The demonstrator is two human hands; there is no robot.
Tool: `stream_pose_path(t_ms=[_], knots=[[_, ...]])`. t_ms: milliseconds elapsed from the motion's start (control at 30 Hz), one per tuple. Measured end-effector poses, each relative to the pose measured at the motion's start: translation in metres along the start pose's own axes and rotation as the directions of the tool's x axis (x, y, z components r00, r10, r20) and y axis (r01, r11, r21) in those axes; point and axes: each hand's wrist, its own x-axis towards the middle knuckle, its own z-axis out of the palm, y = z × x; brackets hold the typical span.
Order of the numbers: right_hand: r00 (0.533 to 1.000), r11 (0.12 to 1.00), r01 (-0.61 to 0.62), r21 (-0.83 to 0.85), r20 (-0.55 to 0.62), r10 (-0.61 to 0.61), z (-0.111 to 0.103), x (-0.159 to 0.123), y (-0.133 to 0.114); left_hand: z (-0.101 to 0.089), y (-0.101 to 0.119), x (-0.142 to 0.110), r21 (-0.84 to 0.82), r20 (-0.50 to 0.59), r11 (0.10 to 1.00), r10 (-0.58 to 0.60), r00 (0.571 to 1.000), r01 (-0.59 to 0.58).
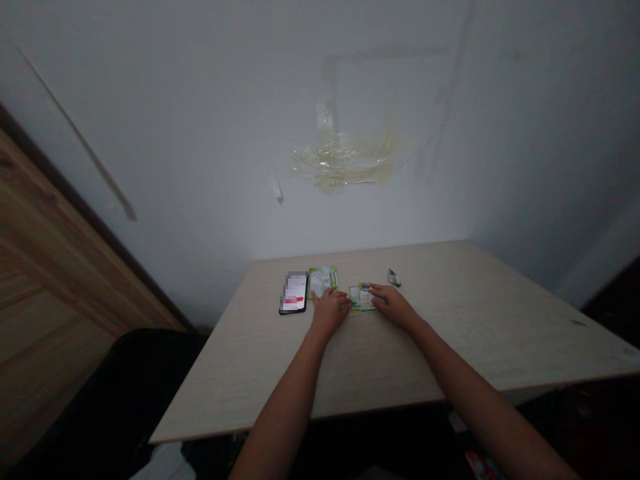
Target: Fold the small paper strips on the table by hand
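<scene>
On the table lies a small green-and-white printed packet (361, 297), flat between my two hands. My left hand (330, 310) rests at its left side, palm down, thumb spread away and fingertips touching or very near the edge. The fingers of my right hand (395, 305) stretch over the packet's right part and press on it. Beyond my left hand is a second, larger green-and-white packet (323, 279), its lower part partly covered by that hand. Left of it a dark-edged phone (295, 293) shows a lit, partly pixelated screen.
A small dark-and-light crumpled item (395, 277) sits behind my right hand. The pale wood table (260, 373) meets a wall (200, 167) bearing clear tape (345, 160). At the left are a wooden panel (55, 247) and a black object (135, 387).
</scene>
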Motion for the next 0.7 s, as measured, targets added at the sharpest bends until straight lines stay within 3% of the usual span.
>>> stream_pose_path(t_ms=[333,700], knots=[[1.0,0.998,0.021,-0.059,-0.013,-0.022,0.0045,-0.0009,0.0043,0.0012,0.0024,-0.0003,-0.016,0.061,1.0,0.01,0.998,-0.009],[0.997,0.981,0.068,-0.183,0.048,-0.06,0.0042,-0.0001,0.0005,0.0028,0.0025,-0.0004,0.008,0.064,1.0,0.01,0.998,-0.011]])
